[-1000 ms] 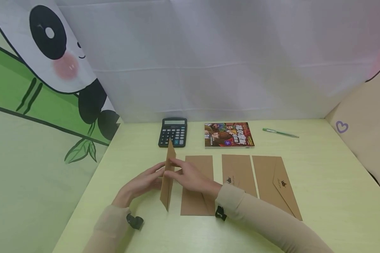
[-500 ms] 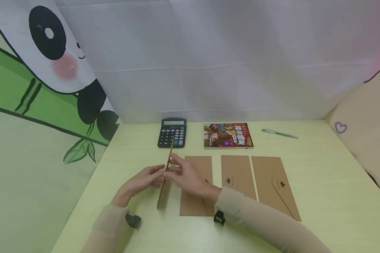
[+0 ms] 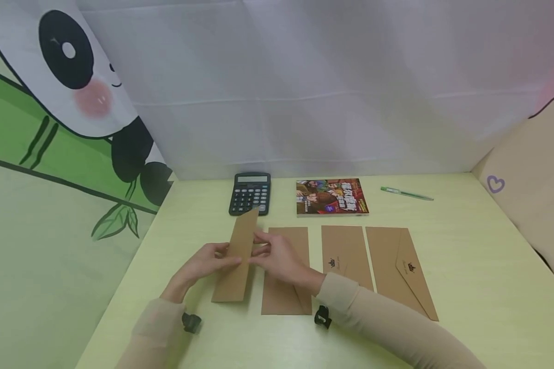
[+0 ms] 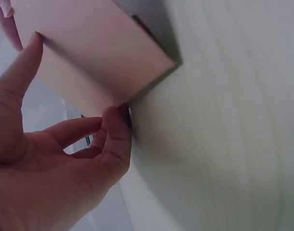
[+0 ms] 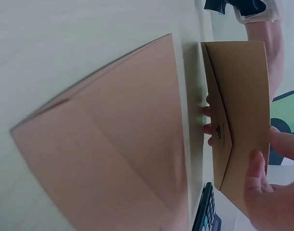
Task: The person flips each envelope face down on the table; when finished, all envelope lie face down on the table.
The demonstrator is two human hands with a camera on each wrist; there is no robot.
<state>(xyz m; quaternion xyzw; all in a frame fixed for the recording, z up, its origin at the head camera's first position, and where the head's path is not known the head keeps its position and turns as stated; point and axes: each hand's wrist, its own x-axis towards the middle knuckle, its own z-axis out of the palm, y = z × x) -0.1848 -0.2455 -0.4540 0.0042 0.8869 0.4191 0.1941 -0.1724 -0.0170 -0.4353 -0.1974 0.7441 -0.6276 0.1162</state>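
Observation:
A brown kraft envelope [image 3: 235, 256] is held tilted above the table by both hands, its plain face towards the head camera. At its left side, my left hand [image 3: 205, 264] grips it, thumb across the plain face and fingers curled at the edge [image 4: 70, 159]. My right hand [image 3: 281, 259] pinches its right edge between thumb and fingers. In the right wrist view, the envelope's flap side [image 5: 238, 77] with a small dark print shows. Beneath the right hand lies a second envelope [image 3: 281, 302], partly covered by that hand.
Two more envelopes lie flat to the right, a middle one [image 3: 343, 238] partly under the right sleeve and an outer one [image 3: 388, 251]. Along the back of the table [image 3: 471, 246] are a calculator [image 3: 251, 192], a comic-style book [image 3: 332, 197] and a green pen [image 3: 406, 193].
The held envelope has turned from nearly edge-on to leaning right, so its plain face now shows. My left thumb has come onto that face. The flat envelopes have not moved.

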